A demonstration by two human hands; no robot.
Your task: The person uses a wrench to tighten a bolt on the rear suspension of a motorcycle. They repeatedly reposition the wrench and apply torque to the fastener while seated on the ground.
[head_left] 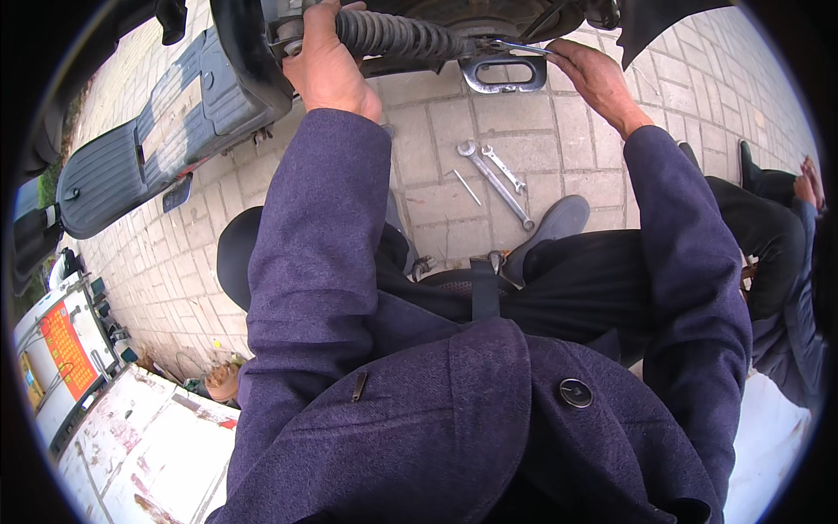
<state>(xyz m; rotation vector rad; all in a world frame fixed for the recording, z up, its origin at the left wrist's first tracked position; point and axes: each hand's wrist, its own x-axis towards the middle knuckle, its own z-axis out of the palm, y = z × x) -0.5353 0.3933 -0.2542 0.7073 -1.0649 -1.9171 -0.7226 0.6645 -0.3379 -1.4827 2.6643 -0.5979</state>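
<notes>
Left hand (327, 65) wrapped tight around the top of the black coil shock absorber (397, 35) at the far edge of the scene, under the scooter body (175, 113) tipped on its side. Right hand (598, 79) pinches a slim spanner (519, 46), fingers closed on its shank, its head at the shock's right end just above the grey metal bracket (499, 74). Can't tell if the jaw is seated on a fastener; too small.

My read: a bolt is being turned at the shock's right mount. To do it well: seat the spanner square and fully on before loading, keep the left hand steadying the shock so it doesn't twist, pull in short arcs.

Two spare spanners (497, 175) and a thin rod (467, 188) lie on the brick paving (567, 140), near the knees. Another seated person (786, 227) at far right.
</notes>
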